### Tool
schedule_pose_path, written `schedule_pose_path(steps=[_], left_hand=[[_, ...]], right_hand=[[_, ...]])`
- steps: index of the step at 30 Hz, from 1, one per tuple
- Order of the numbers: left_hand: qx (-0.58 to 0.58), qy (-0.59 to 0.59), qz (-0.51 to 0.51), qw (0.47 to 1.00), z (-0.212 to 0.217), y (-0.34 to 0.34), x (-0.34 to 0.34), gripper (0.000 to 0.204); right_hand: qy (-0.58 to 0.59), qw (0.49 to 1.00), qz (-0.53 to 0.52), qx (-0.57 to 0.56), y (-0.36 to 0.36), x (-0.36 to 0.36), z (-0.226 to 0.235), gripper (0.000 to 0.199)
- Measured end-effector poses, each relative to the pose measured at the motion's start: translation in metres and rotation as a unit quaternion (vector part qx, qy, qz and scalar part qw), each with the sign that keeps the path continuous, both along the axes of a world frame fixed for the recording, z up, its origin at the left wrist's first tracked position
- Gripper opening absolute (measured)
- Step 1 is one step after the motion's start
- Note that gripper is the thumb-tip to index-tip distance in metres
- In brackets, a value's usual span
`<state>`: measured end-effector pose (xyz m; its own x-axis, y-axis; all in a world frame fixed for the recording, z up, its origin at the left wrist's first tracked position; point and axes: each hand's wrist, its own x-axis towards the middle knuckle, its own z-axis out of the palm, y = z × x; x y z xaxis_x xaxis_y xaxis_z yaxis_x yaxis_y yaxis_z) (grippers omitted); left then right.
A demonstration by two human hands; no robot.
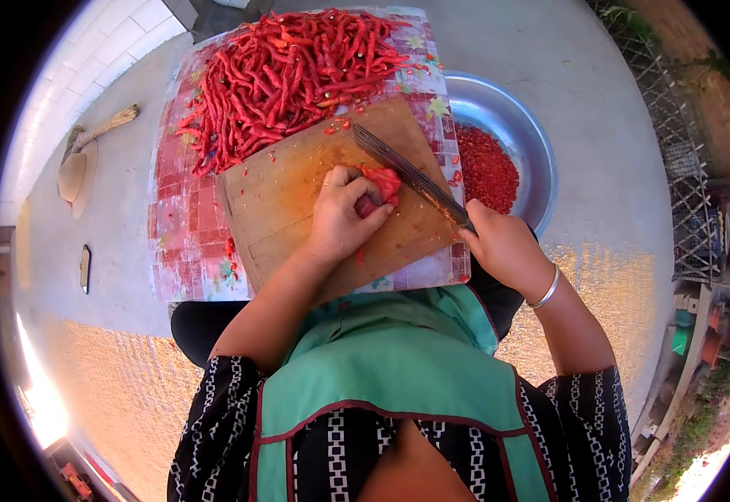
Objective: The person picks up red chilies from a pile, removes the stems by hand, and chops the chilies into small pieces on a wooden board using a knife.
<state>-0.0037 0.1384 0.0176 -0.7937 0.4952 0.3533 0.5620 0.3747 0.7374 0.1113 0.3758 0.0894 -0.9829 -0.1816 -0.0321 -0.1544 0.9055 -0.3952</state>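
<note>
My left hand (346, 211) is closed around a small bunch of red chili peppers (384, 182) on the wooden cutting board (285, 197). In my right hand (505, 248) is the handle of a long, dark-bladed knife (407, 173). Its blade slants up and left across the board, just right of the bunch. A few red bits and seeds lie scattered on the wood. Beyond the board rises a large heap of whole red chili peppers (285, 79).
A red-and-white patterned cloth (182, 243) covers the low table under the board. To its right, a metal basin (540, 159) holds chopped red chili (486, 167). On the floor at left lie a hat (76, 180), a small brush (110, 125) and a phone-like object (85, 269).
</note>
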Motion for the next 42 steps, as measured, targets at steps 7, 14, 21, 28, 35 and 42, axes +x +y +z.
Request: schedule_pose_path(steps=[7, 14, 21, 28, 35, 42], left_hand=[[-0.01, -0.029, 0.008, 1.0, 0.001, 0.012, 0.009, 0.021], [-0.001, -0.001, 0.006, 1.0, 0.001, 0.017, 0.012, 0.025], [0.002, 0.01, 0.017, 1.0, 0.001, 0.043, 0.037, 0.023], [-0.023, 0.007, 0.012, 1.0, 0.007, 0.037, 0.001, 0.023], [0.012, 0.086, -0.011, 0.996, 0.004, 0.036, 0.005, 0.026], [-0.005, 0.109, -0.096, 0.989, 0.008, 0.037, 0.003, 0.029]], right_hand=[[0.118, 0.989, -0.044, -0.081, 0.005, -0.012, -0.007, 0.026], [0.127, 0.986, -0.043, -0.1, -0.001, -0.046, -0.046, 0.028], [0.102, 0.99, -0.038, -0.088, 0.024, -0.023, -0.026, 0.026], [0.075, 0.995, 0.066, -0.004, 0.02, -0.038, -0.001, 0.024], [0.026, 0.997, 0.066, 0.012, 0.017, -0.047, 0.002, 0.018], [0.015, 0.998, 0.053, 0.026, 0.006, -0.054, -0.004, 0.018]])
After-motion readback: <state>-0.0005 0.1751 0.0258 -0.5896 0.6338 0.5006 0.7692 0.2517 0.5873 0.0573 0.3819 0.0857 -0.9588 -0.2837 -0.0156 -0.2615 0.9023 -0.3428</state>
